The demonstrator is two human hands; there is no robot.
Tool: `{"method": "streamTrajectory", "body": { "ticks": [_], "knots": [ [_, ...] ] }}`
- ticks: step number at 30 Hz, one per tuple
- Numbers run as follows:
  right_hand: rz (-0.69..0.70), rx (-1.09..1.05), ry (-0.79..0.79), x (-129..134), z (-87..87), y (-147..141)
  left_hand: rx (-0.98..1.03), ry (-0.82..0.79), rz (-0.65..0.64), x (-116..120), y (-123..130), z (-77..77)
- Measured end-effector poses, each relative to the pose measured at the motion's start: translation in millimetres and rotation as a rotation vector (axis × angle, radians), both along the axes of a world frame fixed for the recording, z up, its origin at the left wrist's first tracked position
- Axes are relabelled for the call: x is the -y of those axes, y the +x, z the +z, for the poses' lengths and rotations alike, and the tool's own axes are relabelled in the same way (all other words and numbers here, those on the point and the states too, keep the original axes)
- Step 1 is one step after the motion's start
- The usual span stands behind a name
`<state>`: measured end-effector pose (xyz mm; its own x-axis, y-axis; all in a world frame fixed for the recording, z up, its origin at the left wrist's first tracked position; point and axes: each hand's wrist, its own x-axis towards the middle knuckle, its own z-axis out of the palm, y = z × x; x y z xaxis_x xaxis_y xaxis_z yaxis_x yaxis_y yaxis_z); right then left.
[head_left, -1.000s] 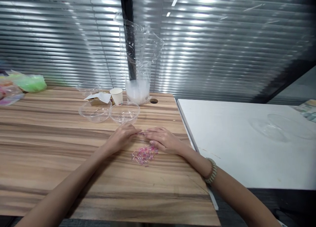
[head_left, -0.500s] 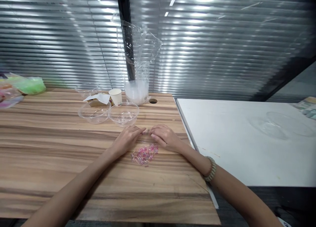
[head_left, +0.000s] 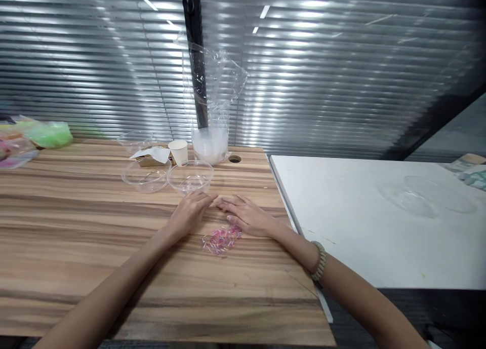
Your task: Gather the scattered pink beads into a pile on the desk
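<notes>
A loose pile of small pink and pale tube-like pieces point(head_left: 220, 240) lies on the wooden table point(head_left: 159, 298). Just beyond its left side is my left hand point(head_left: 191, 212), fingers stretched toward the right, low over the wood. My right hand point(head_left: 246, 215) rests flat with its fingers extended to the left, and its thumb lies at the pile's far edge. A narrow gap separates the fingertips of both hands. Whether any small piece lies under the fingers is too small to tell.
Clear bowls point(head_left: 146, 176) point(head_left: 190, 177) stand beyond my hands, with a paper cup point(head_left: 178, 152), a small box point(head_left: 152, 159) and a bag of stacked containers point(head_left: 210, 144) behind. Clear lids point(head_left: 440, 194) lie on the white table point(head_left: 341, 227). Colourful bags point(head_left: 49, 134) sit far left.
My left hand has shifted slightly left. The right hand has also moved left and its fingers lie flatter and more stretched. The view has tilted slightly.
</notes>
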<state>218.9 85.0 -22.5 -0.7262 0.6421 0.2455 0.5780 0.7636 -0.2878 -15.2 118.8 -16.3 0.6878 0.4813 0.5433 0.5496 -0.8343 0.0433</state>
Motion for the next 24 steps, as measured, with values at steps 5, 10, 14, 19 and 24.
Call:
{"method": "streamTrajectory", "body": {
  "ticks": [5, 10, 14, 19, 24],
  "knots": [
    [-0.044, -0.023, 0.035, 0.1, 1.9, 1.4, 0.011, -0.001, 0.018, -1.7, -2.2, 1.9],
    [0.089, 0.026, 0.068, 3.0, 7.0, -1.2, 0.023, -0.002, 0.023, -3.3, -3.4, 1.1],
    [0.056, 0.05, 0.076, 1.3, 6.4, -3.2, 0.027, -0.01, 0.021, -2.8, -2.4, 0.7],
    [-0.097, -0.001, 0.093, -0.6, 2.3, -1.7, 0.024, -0.026, -0.001, -0.4, 0.0, 1.7],
    [-0.153, -0.094, 0.195, -0.8, -1.1, 2.1, 0.021, -0.072, -0.061, 4.1, 1.3, 3.7]
  ]
}}
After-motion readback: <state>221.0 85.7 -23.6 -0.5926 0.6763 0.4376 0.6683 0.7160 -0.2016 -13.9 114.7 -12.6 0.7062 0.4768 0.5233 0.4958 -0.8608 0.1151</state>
